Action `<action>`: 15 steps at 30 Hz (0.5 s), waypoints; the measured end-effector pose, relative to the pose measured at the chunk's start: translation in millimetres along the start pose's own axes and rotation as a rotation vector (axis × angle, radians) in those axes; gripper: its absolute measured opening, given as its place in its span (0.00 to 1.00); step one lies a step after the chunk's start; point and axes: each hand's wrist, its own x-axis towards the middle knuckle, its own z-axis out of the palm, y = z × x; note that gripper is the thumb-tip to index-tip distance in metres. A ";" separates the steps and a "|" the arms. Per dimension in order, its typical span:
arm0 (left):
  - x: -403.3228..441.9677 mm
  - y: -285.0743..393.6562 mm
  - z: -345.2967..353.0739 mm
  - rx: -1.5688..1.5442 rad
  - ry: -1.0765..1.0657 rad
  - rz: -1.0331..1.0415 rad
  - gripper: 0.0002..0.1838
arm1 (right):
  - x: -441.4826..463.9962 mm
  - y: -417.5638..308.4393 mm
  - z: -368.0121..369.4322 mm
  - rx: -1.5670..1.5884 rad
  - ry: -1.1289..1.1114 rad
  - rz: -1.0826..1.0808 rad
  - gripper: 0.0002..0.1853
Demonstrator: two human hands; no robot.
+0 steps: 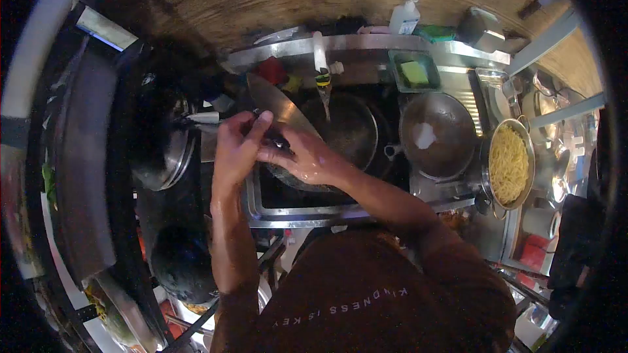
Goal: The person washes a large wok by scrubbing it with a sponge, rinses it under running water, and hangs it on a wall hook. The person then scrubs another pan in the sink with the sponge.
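My left hand (pixel 241 136) is closed, thumb raised, at the left of the stove-like dark basin. Right beside it my right hand (pixel 302 157), wet on its back, is closed too, and the fingers of both meet. Between them shows a dark piece, mostly hidden, whose kind I cannot make out. Just behind the hands rises a curved, shiny metal sheet (pixel 282 106), perhaps the side of a pan. A white tap (pixel 319 55) with a yellow-black band points down over a dark round pan (pixel 350 132). A pale tapered piece (pixel 204 117) lies left of my left hand.
On the right stand a metal wok (pixel 438 136) with a white patch in it and a colander of noodles (pixel 509 167). Behind them are a green tub (pixel 415 70) with a yellow-green sponge and a pump bottle (pixel 405 16). A dark pot (pixel 163 137) stands at left.
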 end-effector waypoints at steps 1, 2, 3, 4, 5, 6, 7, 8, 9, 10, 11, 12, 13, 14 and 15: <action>1.4 0.9 -3.3 -0.014 -0.034 -0.016 0.19 | 2.6 2.0 5.2 -0.022 0.045 0.024 0.28; 4.3 0.1 -6.7 0.007 -0.051 -0.016 0.19 | 4.2 2.0 8.0 -0.045 0.091 0.047 0.25; 8.3 -3.3 -10.2 0.027 -0.067 -0.017 0.19 | 3.3 -0.3 9.4 -0.054 0.155 0.037 0.23; 11.1 -7.2 -12.7 0.048 -0.084 -0.016 0.18 | 1.5 -5.5 10.1 -0.062 0.221 0.026 0.22; 12.7 -12.5 -13.8 0.031 -0.029 0.066 0.17 | 1.7 -9.6 9.2 -0.069 0.290 0.014 0.20; 13.7 -19.6 -14.2 0.013 0.026 0.147 0.17 | 4.1 -8.9 4.6 -0.098 0.294 0.066 0.20; 12.9 -23.5 -15.6 -0.005 0.079 0.223 0.16 | 6.1 -3.7 -2.5 -0.125 0.296 0.121 0.19; 10.5 -22.9 -18.4 -0.001 0.149 0.212 0.16 | 6.9 2.7 -9.7 -0.151 0.297 0.178 0.20; 7.3 -22.8 -21.9 0.001 0.218 0.195 0.15 | 6.9 10.5 -15.5 -0.099 0.290 0.123 0.20; 4.8 -23.7 -25.7 0.003 0.287 0.177 0.15 | 6.5 19.0 -21.8 -0.045 0.282 0.068 0.20; 3.8 -25.6 -31.2 0.004 0.287 0.164 0.15 | 2.6 8.2 -33.9 -0.026 0.231 0.085 0.20; 3.5 -27.3 -37.7 0.006 0.288 0.151 0.14 | -1.2 -2.6 -46.0 -0.008 0.179 0.102 0.20; 2.0 -24.6 -40.4 0.008 0.288 0.139 0.14 | -5.9 -4.6 -51.6 0.015 0.184 0.102 0.20; -4.1 -14.7 -41.1 -0.059 0.288 0.058 0.13 | -11.9 -5.3 -54.6 0.040 0.189 0.104 0.21; -3.6 -13.6 -42.6 -0.046 0.297 0.074 0.13 | -16.2 -4.7 -57.9 0.064 0.192 0.103 0.21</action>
